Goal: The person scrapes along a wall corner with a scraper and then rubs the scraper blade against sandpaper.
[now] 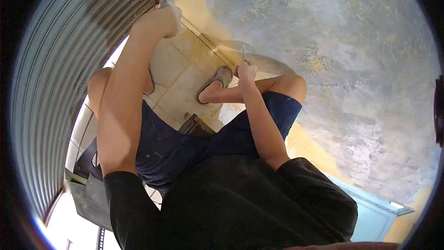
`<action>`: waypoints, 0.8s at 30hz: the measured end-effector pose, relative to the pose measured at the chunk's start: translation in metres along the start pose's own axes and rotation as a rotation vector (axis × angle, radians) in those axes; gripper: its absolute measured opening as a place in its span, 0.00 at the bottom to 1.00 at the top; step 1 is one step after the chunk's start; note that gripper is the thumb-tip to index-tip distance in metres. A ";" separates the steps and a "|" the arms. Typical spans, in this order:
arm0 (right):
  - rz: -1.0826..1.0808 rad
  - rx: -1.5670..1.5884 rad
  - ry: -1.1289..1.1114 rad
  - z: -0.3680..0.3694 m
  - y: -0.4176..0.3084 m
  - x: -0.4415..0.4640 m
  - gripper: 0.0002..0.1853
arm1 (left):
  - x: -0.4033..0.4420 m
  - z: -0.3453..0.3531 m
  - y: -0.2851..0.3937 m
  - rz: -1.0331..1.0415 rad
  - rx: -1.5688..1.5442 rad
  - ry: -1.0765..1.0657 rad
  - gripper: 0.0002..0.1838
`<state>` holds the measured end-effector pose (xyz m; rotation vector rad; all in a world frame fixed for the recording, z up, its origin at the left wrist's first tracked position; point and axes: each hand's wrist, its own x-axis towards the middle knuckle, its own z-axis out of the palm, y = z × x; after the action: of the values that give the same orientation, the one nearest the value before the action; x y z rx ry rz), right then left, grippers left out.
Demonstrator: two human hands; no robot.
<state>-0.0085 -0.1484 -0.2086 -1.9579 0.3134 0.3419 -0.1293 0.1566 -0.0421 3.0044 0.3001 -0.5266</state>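
Observation:
My left hand [167,20] is at the upper left, close to the corrugated shutter [74,41] and the corner of the wall. Its fingers are blurred, and whatever it may hold is hidden. Near my bent knee, my right hand [246,71] is closed around a thin tool [243,51] whose pale tip points up toward the wall. The mottled grey and yellow wall [333,46] rises just beyond that hand. Below it, a foot in a grey shoe [223,76] rests on the tiles.
Dusty floor tiles [171,67] run along the wall's foot. A small wooden stool [196,126] shows between my legs. A dark box [95,199] stands at the lower left, and a light blue panel [370,213] at the lower right.

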 end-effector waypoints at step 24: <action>-0.244 -0.094 -0.048 -0.057 -0.014 -0.033 0.17 | 0.045 0.138 0.264 -0.146 -1.741 -0.160 0.40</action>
<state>-0.0288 -0.1931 -0.1623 -2.0499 0.0260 0.2480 -0.0791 -0.1087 -0.1755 1.2562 0.5501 -0.2310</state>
